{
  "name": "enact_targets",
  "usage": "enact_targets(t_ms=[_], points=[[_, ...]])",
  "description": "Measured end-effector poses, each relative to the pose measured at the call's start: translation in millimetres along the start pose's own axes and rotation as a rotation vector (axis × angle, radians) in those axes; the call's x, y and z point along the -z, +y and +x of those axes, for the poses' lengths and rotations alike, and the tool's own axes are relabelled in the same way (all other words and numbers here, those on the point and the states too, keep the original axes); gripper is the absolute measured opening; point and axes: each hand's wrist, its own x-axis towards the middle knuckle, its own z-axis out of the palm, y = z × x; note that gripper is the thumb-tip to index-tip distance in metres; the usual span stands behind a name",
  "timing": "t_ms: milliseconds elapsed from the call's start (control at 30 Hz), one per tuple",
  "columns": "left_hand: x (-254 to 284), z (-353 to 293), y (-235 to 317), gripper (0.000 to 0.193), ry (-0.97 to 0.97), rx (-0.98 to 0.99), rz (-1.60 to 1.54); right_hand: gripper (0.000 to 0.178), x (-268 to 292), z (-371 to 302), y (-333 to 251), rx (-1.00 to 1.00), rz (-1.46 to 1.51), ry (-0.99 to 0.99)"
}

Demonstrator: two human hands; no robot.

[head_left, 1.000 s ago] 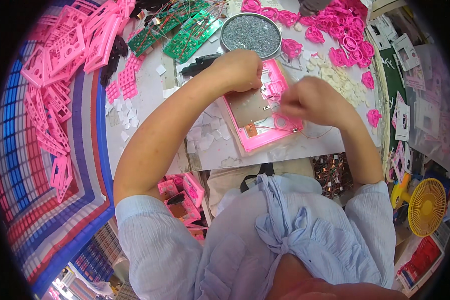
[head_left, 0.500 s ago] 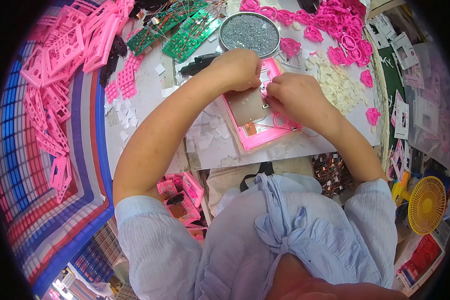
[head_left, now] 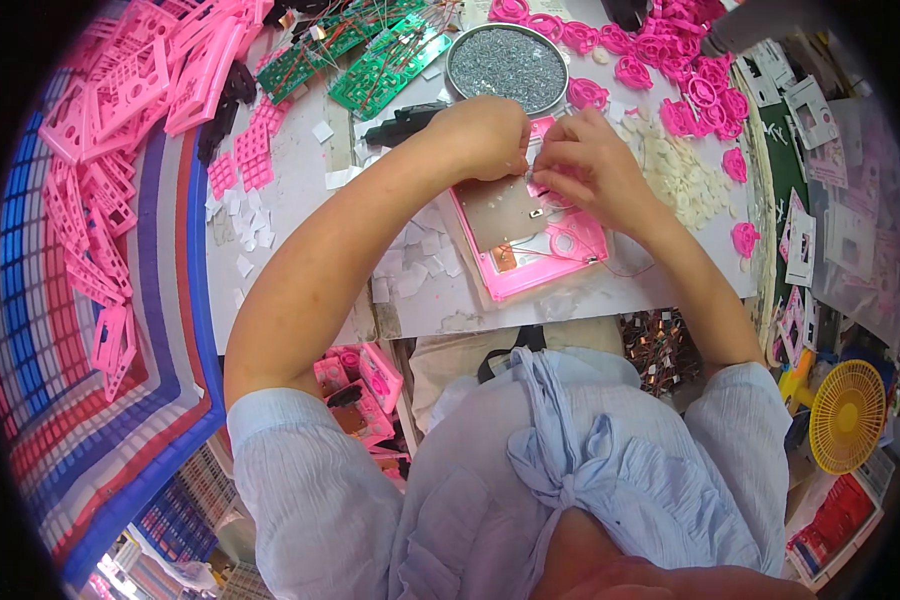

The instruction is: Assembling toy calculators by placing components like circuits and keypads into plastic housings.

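Note:
A pink plastic case [head_left: 530, 281] lies on the table in front of me, with a brown board [head_left: 497, 218] set in it and thin wires at its right side. My left hand [head_left: 487, 135] is over the case's upper left part, fingers curled together at the board's top edge. Close beside it, my right hand [head_left: 592, 165] has thumb and fingers drawn together above the board's upper right. Whatever small thing either hand pinches is hidden or too small to name.
Behind the hands stands a round tin of small screws [head_left: 507, 67]. Green circuit boards [head_left: 392, 66], pink rings [head_left: 705, 92], pale small discs [head_left: 685, 180] and white paper pieces [head_left: 417, 262] lie around. Pink frames [head_left: 130, 85] pile up at left; a yellow fan [head_left: 847, 416] is at right.
My right hand has risen slightly and its fingers have straightened somewhat. My left hand stays nearly in place. A grey tool end has come into view at the upper right.

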Motion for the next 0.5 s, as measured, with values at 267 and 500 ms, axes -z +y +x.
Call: enact_targets(t_ms=[267,500], points=[[-5.0,0.0,-5.3,0.015,0.079,-0.066,0.026,0.012,-15.0,-3.9,6.1,-0.053,0.125,0.098],[-3.5,-1.4,-5.2,0.015,0.069,-0.033,-0.014,0.013,-6.0,1.5,1.7,0.031,-0.004,0.028]])
